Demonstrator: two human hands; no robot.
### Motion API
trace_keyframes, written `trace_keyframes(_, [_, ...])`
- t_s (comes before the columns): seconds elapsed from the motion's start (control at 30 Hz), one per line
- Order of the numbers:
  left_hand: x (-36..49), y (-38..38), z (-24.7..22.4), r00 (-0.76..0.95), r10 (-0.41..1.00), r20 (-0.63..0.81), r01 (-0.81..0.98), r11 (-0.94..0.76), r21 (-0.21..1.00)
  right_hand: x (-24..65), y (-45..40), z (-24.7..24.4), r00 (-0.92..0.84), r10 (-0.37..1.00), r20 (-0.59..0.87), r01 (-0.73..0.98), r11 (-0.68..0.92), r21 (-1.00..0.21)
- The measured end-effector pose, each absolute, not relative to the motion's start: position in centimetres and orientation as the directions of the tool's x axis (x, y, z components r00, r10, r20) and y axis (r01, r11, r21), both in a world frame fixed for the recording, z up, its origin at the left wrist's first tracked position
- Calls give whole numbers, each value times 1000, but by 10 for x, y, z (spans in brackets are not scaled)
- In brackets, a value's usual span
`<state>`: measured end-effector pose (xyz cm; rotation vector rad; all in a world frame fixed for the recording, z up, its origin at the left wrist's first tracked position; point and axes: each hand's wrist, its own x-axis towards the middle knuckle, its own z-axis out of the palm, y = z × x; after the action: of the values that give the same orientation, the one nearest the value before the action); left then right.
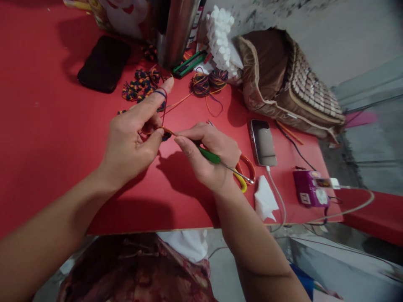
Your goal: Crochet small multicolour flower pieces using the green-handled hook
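Observation:
Between thumb and fingers, my left hand (pixel 135 138) pinches a small dark and orange crocheted piece (pixel 166 135). Its index finger points up with yarn (pixel 164 105) looped around it. My right hand (pixel 209 153) is closed on a crochet hook with a green handle (pixel 208 155); the hook's tip meets the crocheted piece. Multicoloured yarn bundles (pixel 208 82) lie beyond the hands, and a strand runs from them toward my left hand. A heap of dark and orange crocheted pieces (pixel 138 86) lies behind my left hand.
On the red table (pixel 40 126) are a black case (pixel 105 63), a metal bottle (pixel 178 33), a green cutter (pixel 189 64) and a brown bag (pixel 270 71). Scissors (pixel 247 170), a charging phone (pixel 263 142), crumpled tissue (pixel 265 199) and a purple box (pixel 310 188) lie right.

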<state>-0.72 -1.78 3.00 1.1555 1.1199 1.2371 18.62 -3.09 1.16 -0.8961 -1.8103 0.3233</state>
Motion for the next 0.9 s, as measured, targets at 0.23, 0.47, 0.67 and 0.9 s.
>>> trace_keyframes(0.23, [-9, -10, 34, 132, 977, 168, -89, -157, 984, 200, -21, 16, -108, 859, 500, 186, 511, -839])
trace_keyframes(0.47, [-8, -11, 42, 224, 968, 114, -150, -81, 985, 211, -9, 22, -177, 925, 336, -39, 335, -941])
trace_keyframes(0.67, [-9, -11, 38, 287, 946, 149, -234, -81, 969, 214, -6, 19, -219, 945, 244, -61, 237, -970])
trace_keyframes(0.9, [-14, -7, 32, 339, 935, 107, -378, 31, 925, 209, -5, 27, -242, 961, 134, -193, 88, -977])
